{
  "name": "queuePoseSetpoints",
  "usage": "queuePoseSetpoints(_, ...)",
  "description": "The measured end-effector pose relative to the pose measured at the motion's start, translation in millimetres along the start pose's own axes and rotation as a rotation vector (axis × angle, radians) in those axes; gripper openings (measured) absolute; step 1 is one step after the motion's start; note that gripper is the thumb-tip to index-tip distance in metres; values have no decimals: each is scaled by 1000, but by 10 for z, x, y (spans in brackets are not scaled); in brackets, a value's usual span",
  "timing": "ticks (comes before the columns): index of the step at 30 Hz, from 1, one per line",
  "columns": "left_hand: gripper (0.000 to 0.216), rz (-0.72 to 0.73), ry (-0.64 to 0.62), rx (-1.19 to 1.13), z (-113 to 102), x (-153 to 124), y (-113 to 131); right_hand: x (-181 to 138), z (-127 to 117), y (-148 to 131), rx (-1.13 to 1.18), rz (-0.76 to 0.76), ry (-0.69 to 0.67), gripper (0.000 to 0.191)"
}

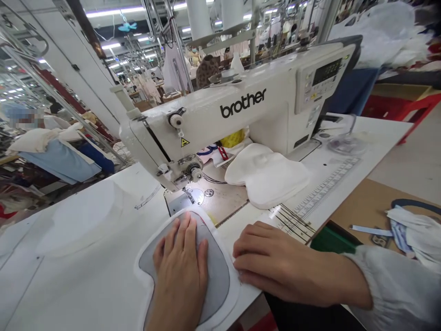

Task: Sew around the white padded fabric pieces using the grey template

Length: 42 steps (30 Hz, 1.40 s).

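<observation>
White sewing table (79,276) lit by factory strip lights (113,12), grey white-edged piece (218,276) laid before the Brother machine (241,108), left hand (181,266) pressed flat on it, fingers together, right hand (272,264) rested at its edge, fingers together, white pieces (267,177) stacked beyond.

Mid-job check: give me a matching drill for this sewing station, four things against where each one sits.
Things:
1. left hand
2. right hand
3. stack of white pieces
4. printed ruler

Places:
A. along the table edge, right of the needle
B. flat on the grey panel
C. below the machine arm
D. fingertips on the white border beside the panel

Pairs: 1-B; 2-D; 3-C; 4-A
</observation>
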<state>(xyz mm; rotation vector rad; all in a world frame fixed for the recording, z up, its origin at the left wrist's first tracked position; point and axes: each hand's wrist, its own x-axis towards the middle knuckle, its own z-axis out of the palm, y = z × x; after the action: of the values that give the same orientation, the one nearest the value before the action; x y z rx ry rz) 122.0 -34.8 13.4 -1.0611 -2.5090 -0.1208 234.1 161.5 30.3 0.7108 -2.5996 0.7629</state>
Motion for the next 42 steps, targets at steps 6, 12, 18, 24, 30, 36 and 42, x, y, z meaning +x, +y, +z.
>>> queuePoseSetpoints(6, 46, -111, -190, 73, -36, 70, 161, -26, 51, -30, 19, -47, 34, 13)
queuePoseSetpoints(12, 46, -143, -299, 66, -115, 112, 208, -51, 58, -40, 25, -86, 79, 8)
queuePoseSetpoints(18, 47, -140, -341, 40, -158, 127, 205, -27, 112, -130, -20, -151, 39, 11)
queuePoseSetpoints(24, 45, -136, -349, 3, -187, 147, 209, -20, 155, -142, -17, -126, -15, 12)
queuePoseSetpoints(30, 46, -170, -353, 1, -173, 175, 270, -72, 207, -120, -1, -129, 21, 14)
queuePoseSetpoints(36, 43, -232, -353, -17, -195, 165, 295, -93, 276, -108, 14, -144, 78, 17)
queuePoseSetpoints(42, 44, -232, -367, -60, -247, 182, 277, -62, 235, -151, -11, -91, 77, 14)
